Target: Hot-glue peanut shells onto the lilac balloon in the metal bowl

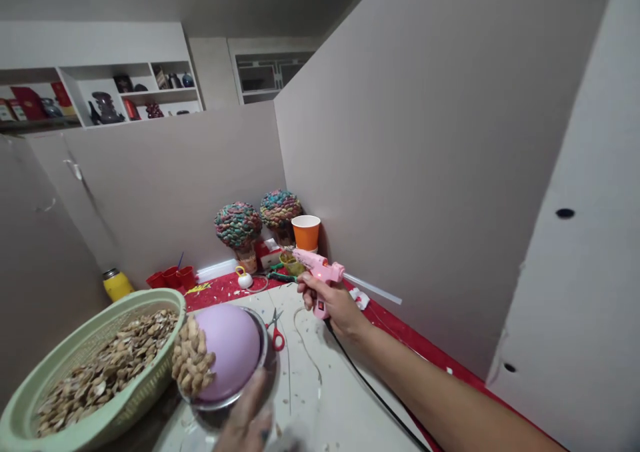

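My right hand (333, 302) is closed around the grip of a pink hot glue gun (320, 269), above the board. A clear glue stick (375, 289) sticks out of its back, and its nozzle points to the left. Low in the view, my left hand (245, 415) is smeared by motion near the bowl's front edge; whether it holds anything is unclear. Beside it, a smooth lilac ball (230, 349) rests in a metal bowl (215, 405). Peanut shells (193, 359) cover the ball's left side.
A green basket (170, 299) of peanut shells stands at left. Red-handled scissors (277, 337) lie right of the bowl. Behind are two shell-covered ball trees (238, 225), an orange cup (305, 233), red cups (173, 277) and a yellow bottle (117, 285). A black cord (370, 389) crosses the board.
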Demonstrator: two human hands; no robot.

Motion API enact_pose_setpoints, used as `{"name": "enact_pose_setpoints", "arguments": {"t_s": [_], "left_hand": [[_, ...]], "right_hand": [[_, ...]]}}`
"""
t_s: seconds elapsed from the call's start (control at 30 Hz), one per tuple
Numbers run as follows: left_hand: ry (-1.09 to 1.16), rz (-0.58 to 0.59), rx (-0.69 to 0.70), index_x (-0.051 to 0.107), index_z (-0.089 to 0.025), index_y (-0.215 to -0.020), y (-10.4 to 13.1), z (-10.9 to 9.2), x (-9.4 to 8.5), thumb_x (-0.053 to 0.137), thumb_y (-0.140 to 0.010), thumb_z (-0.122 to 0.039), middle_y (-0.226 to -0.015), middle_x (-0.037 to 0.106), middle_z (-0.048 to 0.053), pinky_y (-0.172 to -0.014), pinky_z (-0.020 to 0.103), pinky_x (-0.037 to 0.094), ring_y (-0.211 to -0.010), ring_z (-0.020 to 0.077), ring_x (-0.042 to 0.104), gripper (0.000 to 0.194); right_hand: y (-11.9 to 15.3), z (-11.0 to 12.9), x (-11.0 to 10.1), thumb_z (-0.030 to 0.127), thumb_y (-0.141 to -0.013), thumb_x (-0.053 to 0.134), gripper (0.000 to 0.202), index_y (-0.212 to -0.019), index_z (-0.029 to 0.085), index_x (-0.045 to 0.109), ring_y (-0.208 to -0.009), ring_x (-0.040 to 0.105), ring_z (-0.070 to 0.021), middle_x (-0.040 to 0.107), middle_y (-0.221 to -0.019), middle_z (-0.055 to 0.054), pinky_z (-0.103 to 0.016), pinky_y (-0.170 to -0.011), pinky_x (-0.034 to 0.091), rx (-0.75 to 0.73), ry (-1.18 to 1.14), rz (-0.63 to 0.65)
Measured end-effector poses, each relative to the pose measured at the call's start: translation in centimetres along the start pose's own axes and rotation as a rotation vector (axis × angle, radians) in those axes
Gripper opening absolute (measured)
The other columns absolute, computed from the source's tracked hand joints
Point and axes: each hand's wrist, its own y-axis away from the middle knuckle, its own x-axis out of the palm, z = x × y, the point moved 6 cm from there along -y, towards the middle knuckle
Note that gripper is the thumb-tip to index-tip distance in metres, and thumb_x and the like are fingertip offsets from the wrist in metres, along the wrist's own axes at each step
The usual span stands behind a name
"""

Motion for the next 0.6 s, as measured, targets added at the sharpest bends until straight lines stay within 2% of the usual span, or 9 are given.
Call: {"name": "enact_pose_setpoints", "arguments": {"t_s": [0.07,0.1,0.13,0.17,0.2,0.23,0.3,0.37,0.6], "left_hand": [[0.017,0.126,0.041,0.038,-0.042,-0.146,-0.2,-0.7,3.1,0.049,-0.093,-0.02,-0.141,0.058,0.007,-0.106,0.051,0.044,-0.132,0.0311,0.05,0.058],[0.018,0.282,0.1,0.039,-0.038,-0.147,-0.5,-1.5,4.9,0.05,-0.093,-0.023,-0.15,0.047,0.011,-0.107,0.055,0.04,-0.138,0.0343,0.04,0.057],[0.013,0.417,0.148,0.035,-0.031,-0.15,-0.9,-2.3,6.3,0.058,-0.089,-0.03,-0.157,0.032,0.015,-0.107,0.059,0.037,-0.143,0.0389,0.028,0.065],[-0.011,0.455,0.136,0.029,-0.023,-0.153,-1.7,-2.8,7.0,0.067,-0.081,-0.038,-0.16,0.018,0.02,-0.11,0.063,0.028,-0.145,0.0427,0.015,0.082],[-0.043,0.467,0.091,0.024,-0.018,-0.154,-2.6,-3.2,7.3,0.068,-0.079,-0.041,-0.161,0.009,0.022,-0.112,0.065,0.021,-0.146,0.0429,0.005,0.09],[-0.072,0.479,0.016,0.022,-0.016,-0.154,-3.5,-3.4,7.6,0.067,-0.08,-0.041,-0.161,0.006,0.022,-0.114,0.064,0.017,-0.146,0.0411,0.001,0.091],[-0.115,0.458,-0.164,0.023,-0.016,-0.154,-5.2,-3.4,7.7,0.065,-0.081,-0.041,-0.162,0.002,0.021,-0.116,0.059,0.012,-0.147,0.0379,-0.004,0.088],[-0.134,0.419,-0.283,0.024,-0.015,-0.154,-6.4,-3.1,7.9,0.062,-0.083,-0.04,-0.162,0.0,0.019,-0.118,0.054,0.011,-0.147,0.0354,-0.006,0.084],[-0.195,0.388,-0.426,0.012,-0.008,-0.155,-8.3,-1.2,9.4,0.058,-0.085,-0.04,-0.163,-0.004,0.023,-0.119,0.052,0.007,-0.146,0.0384,-0.011,0.089]], "right_hand": [[0.1,0.1,0.0,0.049,-0.063,0.082,0.035,-0.071,0.017,0.067,-0.044,0.051,-0.0083,0.065,-0.063,0.001,-0.021,-0.041,0.037,-0.002,0.012,0.01],[0.2,0.1,0.0,0.049,-0.064,0.082,0.035,-0.072,0.018,0.068,-0.044,0.051,-0.0083,0.065,-0.064,0.001,-0.021,-0.041,0.037,-0.004,0.018,0.013],[0.3,0.2,-0.1,0.049,-0.064,0.082,0.035,-0.073,0.018,0.068,-0.045,0.051,-0.0083,0.065,-0.065,0.001,-0.021,-0.041,0.038,-0.008,0.024,0.015],[0.3,0.3,-0.1,0.05,-0.064,0.081,0.036,-0.073,0.018,0.069,-0.045,0.051,-0.0084,0.065,-0.065,0.001,-0.021,-0.041,0.038,-0.012,0.031,0.016],[0.3,0.4,-0.1,0.051,-0.065,0.081,0.036,-0.074,0.018,0.069,-0.046,0.051,-0.0084,0.065,-0.066,0.0,-0.021,-0.042,0.039,-0.017,0.038,0.016],[0.4,0.5,-0.1,0.051,-0.065,0.081,0.036,-0.074,0.018,0.07,-0.046,0.051,-0.0085,0.065,-0.066,0.0,-0.021,-0.042,0.039,-0.021,0.045,0.016],[0.4,0.6,-0.1,0.052,-0.066,0.08,0.036,-0.075,0.018,0.07,-0.046,0.051,-0.0089,0.065,-0.066,0.0,-0.022,-0.043,0.04,-0.025,0.057,0.02],[0.5,0.7,0.0,0.052,-0.067,0.08,0.035,-0.075,0.019,0.07,-0.046,0.051,-0.0091,0.065,-0.066,0.0,-0.022,-0.042,0.039,-0.031,0.067,0.028],[0.5,0.8,0.2,0.051,-0.067,0.079,0.034,-0.07,0.018,0.068,-0.044,0.05,-0.0088,0.066,-0.065,-0.001,-0.021,-0.036,0.032,-0.022,0.089,0.055]]}}
